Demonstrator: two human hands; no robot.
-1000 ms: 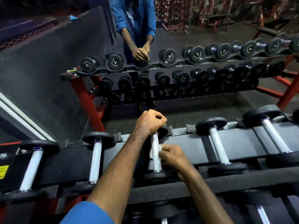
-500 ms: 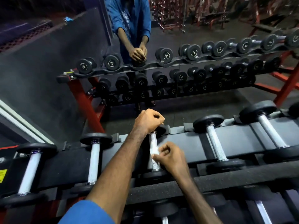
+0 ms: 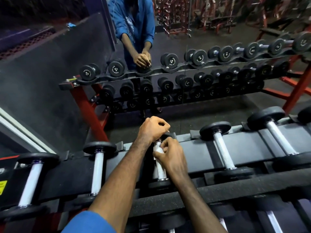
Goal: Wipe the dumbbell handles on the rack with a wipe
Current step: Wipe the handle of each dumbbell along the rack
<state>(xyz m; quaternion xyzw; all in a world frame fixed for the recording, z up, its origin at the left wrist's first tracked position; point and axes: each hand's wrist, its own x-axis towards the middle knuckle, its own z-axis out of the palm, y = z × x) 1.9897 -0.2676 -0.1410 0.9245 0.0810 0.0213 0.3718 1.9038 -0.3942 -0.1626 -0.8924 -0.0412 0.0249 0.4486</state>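
A row of dumbbells with silver handles and black heads lies across the black rack (image 3: 193, 153) in front of me. My left hand (image 3: 152, 127) is closed over the far head of the middle dumbbell. My right hand (image 3: 171, 157) presses a small white wipe (image 3: 158, 148) around the far part of that dumbbell's handle (image 3: 161, 172), close under my left hand. The near stretch of the handle shows bare below my fingers. The far head itself is hidden by my left hand.
Neighbouring dumbbells lie to the left (image 3: 98, 163) and right (image 3: 223, 152) on the same shelf, with more on a lower shelf (image 3: 272, 219). A wall mirror (image 3: 185, 106) behind the rack reflects the rack, me and the gym floor.
My right hand has slid the wipe along the handle from its middle towards the far end, up near my left hand. My left hand has kept its hold on the far head.
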